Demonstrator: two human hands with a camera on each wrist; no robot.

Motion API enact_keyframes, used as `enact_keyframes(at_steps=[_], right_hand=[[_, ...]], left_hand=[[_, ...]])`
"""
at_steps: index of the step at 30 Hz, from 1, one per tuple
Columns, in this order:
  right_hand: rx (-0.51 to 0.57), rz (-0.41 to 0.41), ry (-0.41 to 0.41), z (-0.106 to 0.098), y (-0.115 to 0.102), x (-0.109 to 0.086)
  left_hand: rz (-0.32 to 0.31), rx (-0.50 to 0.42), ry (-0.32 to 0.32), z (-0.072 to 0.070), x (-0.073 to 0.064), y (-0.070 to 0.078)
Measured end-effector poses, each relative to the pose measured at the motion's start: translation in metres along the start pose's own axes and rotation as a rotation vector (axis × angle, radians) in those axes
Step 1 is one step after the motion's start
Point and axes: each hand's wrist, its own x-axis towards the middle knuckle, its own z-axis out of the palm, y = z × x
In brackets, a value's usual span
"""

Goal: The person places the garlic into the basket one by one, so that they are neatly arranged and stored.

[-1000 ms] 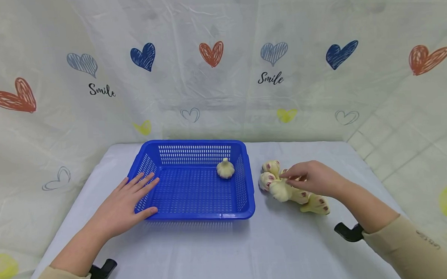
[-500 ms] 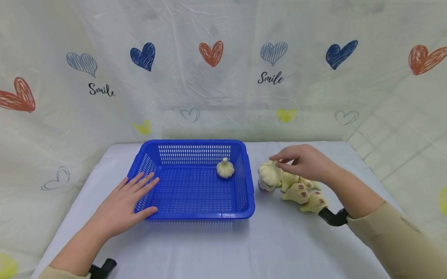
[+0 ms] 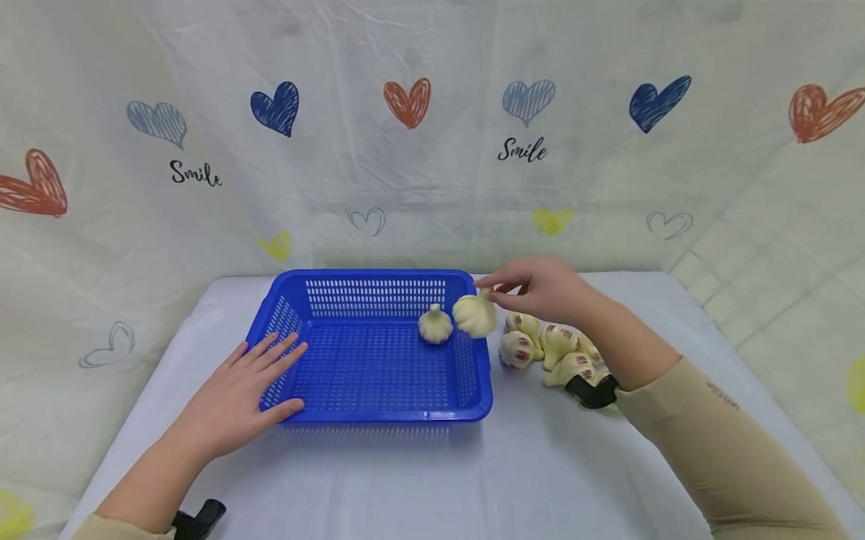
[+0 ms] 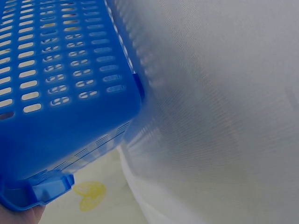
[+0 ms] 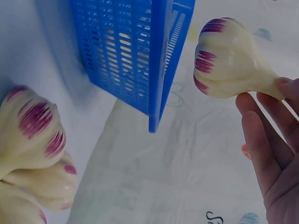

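Observation:
My right hand (image 3: 544, 290) pinches a garlic bulb (image 3: 475, 315) by its stem, holding it over the right rim of the blue basket (image 3: 380, 417). In the right wrist view this held bulb (image 5: 229, 60) shows purple streaks on its underside, with thumb and fingertips at the neck. Another garlic bulb (image 3: 435, 325) sits inside the basket near its right wall. My left hand (image 3: 240, 400) rests with spread, straight fingers on the basket's left rim. The left wrist view shows the slotted basket wall (image 4: 56, 70) from outside, with a bit of hand at the lower left corner.
Several garlic bulbs (image 3: 519, 351) with purple streaks lie in a pile right of the basket, partly hidden by my right forearm. A white cloth (image 3: 383, 494) covers the table. Behind it hangs a pale sheet (image 3: 444, 182) printed with hearts.
My right hand has lifted a garlic bulb off the pile and carried it left to the basket's right rim. My left hand and the basket have stayed in place.

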Motion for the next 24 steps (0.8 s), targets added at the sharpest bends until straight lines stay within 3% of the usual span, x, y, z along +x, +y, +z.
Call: enact_keyframes(at_steps=[7, 13, 24], right_hand=[[0.047, -0.047, -0.034, 0.016, 0.000, 0.015], [0.052, -0.069, -0.156, 0.036, -0.003, 0.029], [-0.114, -0.059, -0.362, 0.068, -0.009, 0.047]], left_hand=[[-0.004, 0.002, -0.003, -0.001, 0.001, 0.001], [-0.010, 0.001, -0.007, 0.000, 0.000, 0.000], [0.005, 0.006, 0.009, 0.000, 0.000, -0.002]])
